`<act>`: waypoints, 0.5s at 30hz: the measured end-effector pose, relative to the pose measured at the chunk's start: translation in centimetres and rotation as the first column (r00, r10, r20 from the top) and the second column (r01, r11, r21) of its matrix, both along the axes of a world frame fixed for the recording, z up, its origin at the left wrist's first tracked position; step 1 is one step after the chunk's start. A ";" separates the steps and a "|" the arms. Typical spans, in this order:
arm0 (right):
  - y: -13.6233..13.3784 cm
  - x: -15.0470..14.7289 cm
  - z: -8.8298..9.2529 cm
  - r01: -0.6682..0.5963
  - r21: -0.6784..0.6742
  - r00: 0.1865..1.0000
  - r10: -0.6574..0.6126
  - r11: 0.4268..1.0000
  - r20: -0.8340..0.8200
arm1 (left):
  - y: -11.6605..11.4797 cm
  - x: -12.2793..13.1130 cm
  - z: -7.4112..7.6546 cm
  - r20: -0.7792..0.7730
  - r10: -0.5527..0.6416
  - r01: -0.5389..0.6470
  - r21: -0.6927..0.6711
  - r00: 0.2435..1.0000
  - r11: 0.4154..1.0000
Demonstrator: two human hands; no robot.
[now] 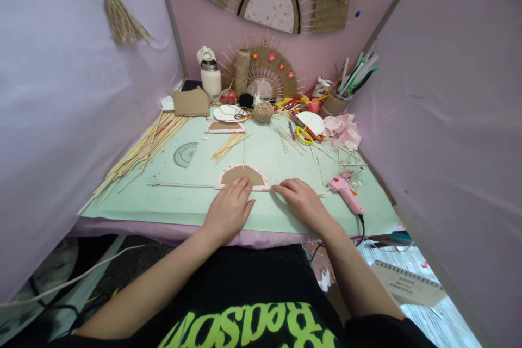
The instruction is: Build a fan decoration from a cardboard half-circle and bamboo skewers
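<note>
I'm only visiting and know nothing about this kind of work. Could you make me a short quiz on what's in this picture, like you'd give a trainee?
1. True or false: the fingers of the left hand rest on the half-round cardboard piece.

2. Which of these lies to the right of the right hand?
A) the straw tassel
B) the pink glue gun
C) the white bottle

3. Fill in the missing word: as the person sees it, the protractor lies to the ____ of the half-round cardboard piece.

Key: 1. True. 2. B. 3. left.
</note>
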State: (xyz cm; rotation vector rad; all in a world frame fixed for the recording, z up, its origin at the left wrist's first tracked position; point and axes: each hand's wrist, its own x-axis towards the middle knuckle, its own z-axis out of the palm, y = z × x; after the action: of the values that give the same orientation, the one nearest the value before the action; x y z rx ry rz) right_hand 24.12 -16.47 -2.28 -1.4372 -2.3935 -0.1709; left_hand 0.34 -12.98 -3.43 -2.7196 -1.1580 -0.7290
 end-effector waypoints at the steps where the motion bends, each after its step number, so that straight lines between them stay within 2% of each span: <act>1: 0.1 0.0 0.0 -0.016 0.004 1.000 0.016 1.000 0.003 | 0.0 0.0 0.0 -0.002 0.001 -0.001 0.006 1.000 1.000; 8: 0.3 0.1 0.4 -0.058 0.029 0.998 0.058 0.998 0.007 | 0.0 0.0 0.0 -0.001 0.005 -0.005 0.000 1.000 1.000; 15: 0.3 0.1 0.1 -0.037 0.036 0.999 0.036 0.999 0.031 | 0.0 0.0 0.1 0.010 -0.005 0.005 -0.033 1.000 0.999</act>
State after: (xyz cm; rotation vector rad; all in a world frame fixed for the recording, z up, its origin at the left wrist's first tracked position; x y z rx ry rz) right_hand 24.21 -16.21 -2.21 -1.3828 -2.4260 -0.2275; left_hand 0.32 -12.98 -3.35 -2.7495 -1.1764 -0.7321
